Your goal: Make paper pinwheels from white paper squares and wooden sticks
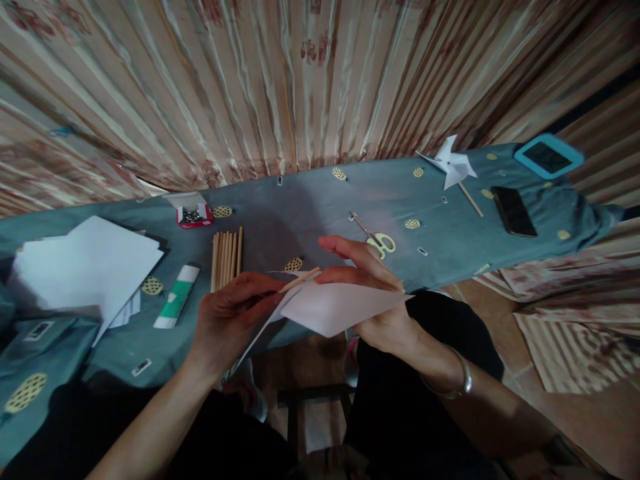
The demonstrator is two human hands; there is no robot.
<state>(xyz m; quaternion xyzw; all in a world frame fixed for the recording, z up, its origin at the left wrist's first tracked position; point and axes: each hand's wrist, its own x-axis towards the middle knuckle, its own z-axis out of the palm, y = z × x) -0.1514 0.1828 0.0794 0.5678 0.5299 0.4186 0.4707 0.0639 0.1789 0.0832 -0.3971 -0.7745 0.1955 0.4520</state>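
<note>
A white paper pinwheel (336, 308) is in front of me, above the near edge of the table. My left hand (223, 316) is closed, its thumb and fingers pinching a short visible length of wooden stick (303, 279) against the paper. On the other side, my right hand (384, 328) supports the pinwheel from behind, with the thumb and index finger apart and the other fingers hidden by the paper. Where the stick meets the pinwheel's centre is hard to make out.
On the blue-green cloth (320, 213) lie white paper sheets (120, 243), a green-and-white glue stick package (177, 297), wooden sticks (227, 257), a red box of pins (195, 217) and scissors (381, 244). Farther right are another pinwheel (455, 163), a phone (514, 211) and a blue-framed device (549, 156).
</note>
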